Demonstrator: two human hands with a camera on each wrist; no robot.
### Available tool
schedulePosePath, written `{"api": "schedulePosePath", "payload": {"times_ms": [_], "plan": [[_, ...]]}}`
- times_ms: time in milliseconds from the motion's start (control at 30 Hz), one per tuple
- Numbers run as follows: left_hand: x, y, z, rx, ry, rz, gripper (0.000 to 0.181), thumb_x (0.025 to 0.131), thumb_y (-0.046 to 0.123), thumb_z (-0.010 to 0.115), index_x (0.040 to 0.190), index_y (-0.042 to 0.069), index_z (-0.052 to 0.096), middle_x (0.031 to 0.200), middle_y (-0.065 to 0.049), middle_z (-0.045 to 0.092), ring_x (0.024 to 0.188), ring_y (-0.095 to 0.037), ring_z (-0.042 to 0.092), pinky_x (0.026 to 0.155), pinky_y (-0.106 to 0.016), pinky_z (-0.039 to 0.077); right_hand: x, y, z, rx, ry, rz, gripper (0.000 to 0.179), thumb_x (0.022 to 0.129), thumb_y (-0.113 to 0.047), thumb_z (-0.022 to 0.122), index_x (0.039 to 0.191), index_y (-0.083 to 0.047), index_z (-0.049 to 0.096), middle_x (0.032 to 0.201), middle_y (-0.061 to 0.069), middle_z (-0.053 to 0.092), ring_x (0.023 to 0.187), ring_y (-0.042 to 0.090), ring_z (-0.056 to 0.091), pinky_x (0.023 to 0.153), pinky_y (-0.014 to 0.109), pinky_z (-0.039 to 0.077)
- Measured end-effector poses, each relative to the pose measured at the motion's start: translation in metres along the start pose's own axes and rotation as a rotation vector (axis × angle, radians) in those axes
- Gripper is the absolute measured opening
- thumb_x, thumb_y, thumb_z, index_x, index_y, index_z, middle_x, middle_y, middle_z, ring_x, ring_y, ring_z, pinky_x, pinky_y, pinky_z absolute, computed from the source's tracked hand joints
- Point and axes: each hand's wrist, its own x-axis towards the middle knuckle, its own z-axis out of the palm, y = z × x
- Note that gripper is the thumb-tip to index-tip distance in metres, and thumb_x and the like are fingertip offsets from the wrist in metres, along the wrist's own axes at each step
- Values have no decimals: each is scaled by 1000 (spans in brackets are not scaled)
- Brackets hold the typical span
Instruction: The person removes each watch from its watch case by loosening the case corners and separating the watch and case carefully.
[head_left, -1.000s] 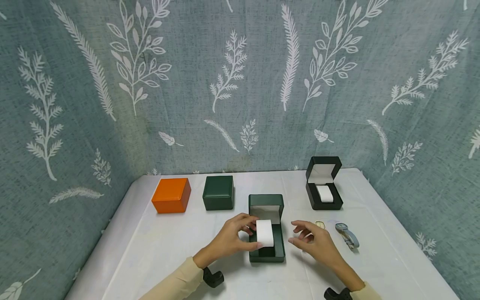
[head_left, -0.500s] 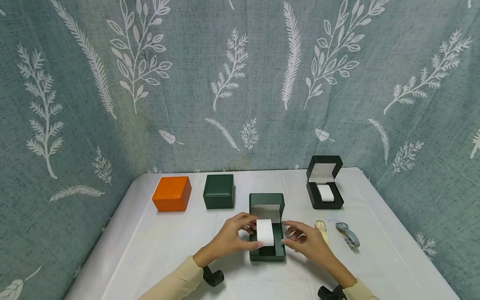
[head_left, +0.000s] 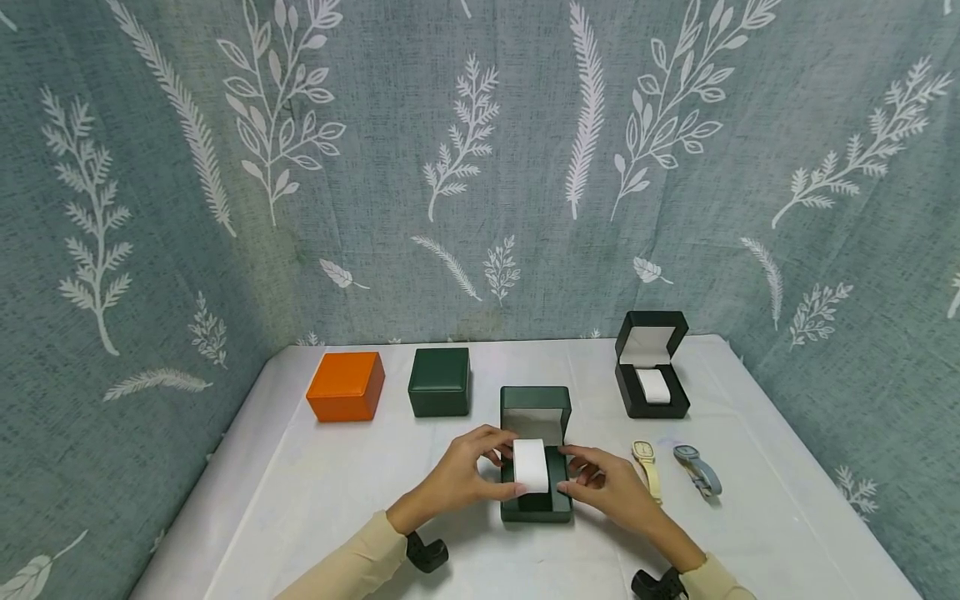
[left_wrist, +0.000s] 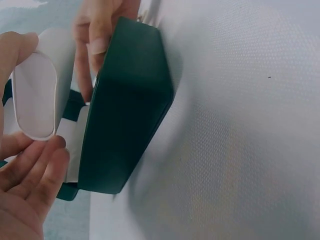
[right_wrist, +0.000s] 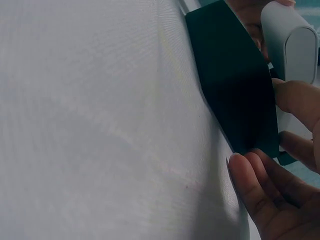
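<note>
An open green watch box (head_left: 536, 515) stands on the table in front of me, its raised lid showing a pale lining. Over its base my left hand (head_left: 468, 469) holds a white watch cushion (head_left: 530, 467), thumb and fingers at its two ends. In the left wrist view the cushion (left_wrist: 35, 95) is tilted and lifted out of the box. My right hand (head_left: 611, 490) grips the box's right wall, as the right wrist view shows with fingertips (right_wrist: 239, 165) low on the outside and others over the rim. Close by lie a gold-coloured watch (head_left: 647, 471) and a blue-grey watch (head_left: 697, 471).
At the back left are a closed orange box (head_left: 345, 387) and a closed green box (head_left: 439, 382). An open black watch box (head_left: 652, 411) with its own white cushion (head_left: 654, 387) stands at the back right. Patterned curtains (head_left: 517, 167) border the white table (head_left: 315, 500).
My right hand has moved left from beside the watches to the right wall of the green box, uncovering the gold-coloured watch. The left hand still holds the cushion in the same place.
</note>
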Motion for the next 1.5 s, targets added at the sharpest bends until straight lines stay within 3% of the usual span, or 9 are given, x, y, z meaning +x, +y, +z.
{"api": "schedulePosePath", "payload": {"times_ms": [367,700,1067,1400,1500], "plan": [[1,-1,2,33,2,25,66,81,29,90,135,1,64,116,-1,65,98,-14,67,86,-35,58,1,0,-1,5,-13,-11,55,89,-31,83,134,-5,66,100,0,70,80,6,64,72,27,57],[3,-7,8,135,18,83,64,82,35,90,134,6,66,116,2,65,101,-16,65,83,-30,56,0,3,0,21,-21,10,54,89,-32,83,134,-7,66,100,-1,69,81,7,65,73,26,57],[3,-7,13,266,2,4,69,82,49,86,138,14,65,118,3,62,103,-10,57,85,-30,53,-1,5,1,23,-27,15,54,90,-34,82,135,-9,67,102,0,69,81,7,65,72,26,57],[5,-8,12,333,-13,26,67,83,50,84,136,14,67,99,6,62,85,-14,53,69,-23,45,-1,5,0,26,-22,22,54,90,-35,82,135,-11,67,103,0,69,82,8,65,73,26,57],[4,-11,13,368,-40,19,69,84,52,82,140,15,65,109,5,65,87,-12,55,71,-23,47,-2,4,0,22,-23,24,53,90,-35,81,135,-11,67,103,0,69,82,7,65,73,26,57]]}}
